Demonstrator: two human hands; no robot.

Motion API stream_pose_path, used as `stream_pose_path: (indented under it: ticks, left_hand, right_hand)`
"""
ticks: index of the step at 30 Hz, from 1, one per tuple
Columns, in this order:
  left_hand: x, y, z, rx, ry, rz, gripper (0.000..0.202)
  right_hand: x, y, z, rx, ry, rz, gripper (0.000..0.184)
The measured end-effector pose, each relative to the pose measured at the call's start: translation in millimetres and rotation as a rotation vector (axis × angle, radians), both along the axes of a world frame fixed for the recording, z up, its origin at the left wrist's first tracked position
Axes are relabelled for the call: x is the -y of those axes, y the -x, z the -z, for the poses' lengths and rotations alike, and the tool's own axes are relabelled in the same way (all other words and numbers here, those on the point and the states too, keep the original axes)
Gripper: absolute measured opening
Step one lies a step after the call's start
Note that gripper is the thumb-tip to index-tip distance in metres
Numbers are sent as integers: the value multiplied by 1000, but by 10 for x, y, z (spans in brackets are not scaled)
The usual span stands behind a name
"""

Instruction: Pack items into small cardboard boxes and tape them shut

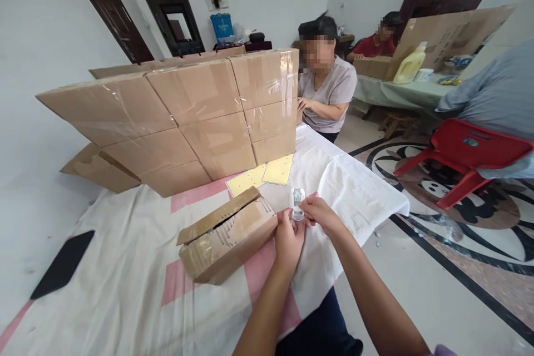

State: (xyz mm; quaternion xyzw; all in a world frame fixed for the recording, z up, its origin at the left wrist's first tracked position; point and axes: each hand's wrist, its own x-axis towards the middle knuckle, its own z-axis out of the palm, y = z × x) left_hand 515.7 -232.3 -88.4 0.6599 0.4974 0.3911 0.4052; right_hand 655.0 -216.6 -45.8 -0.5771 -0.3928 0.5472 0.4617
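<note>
Between my hands is a small white device (297, 197) with a greyish, screen-like panel on its upper face; its exact kind is too small to tell. My left hand (288, 238) is closed around its lower end from below. From the right, the fingers of my right hand (320, 213) pinch its side, partly covering it. Just left of my left hand lies a worn cardboard box (233, 239), its top flap slightly raised with a dark gap beneath. Two yellow dotted sheets (278, 169) lie on the cloth beyond the device.
Stacked, taped cardboard boxes (204, 117) form a wall across the table's far side. A black flat object (63, 265) lies at left on the white and pink tablecloth (137, 250). A person (329, 83) sits past the boxes; a red chair (479, 147) stands right.
</note>
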Motion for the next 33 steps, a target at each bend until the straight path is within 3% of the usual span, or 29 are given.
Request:
stream_pose_path:
  ticks: [7, 14, 23, 33]
  left_hand:
    - [54, 13, -56, -76, -12, -50, 22]
    - [40, 48, -82, -125, -30, -106, 6]
    - [42, 51, -72, -119, -63, -107, 10]
    - [33, 106, -48, -44, -116, -59, 16]
  right_hand:
    - [176, 124, 4, 85, -26, 78, 29]
    - [343, 284, -2, 198, -65, 48, 18]
    - [496, 144, 81, 244, -111, 23, 24]
    - [495, 129, 231, 199, -97, -15, 29]
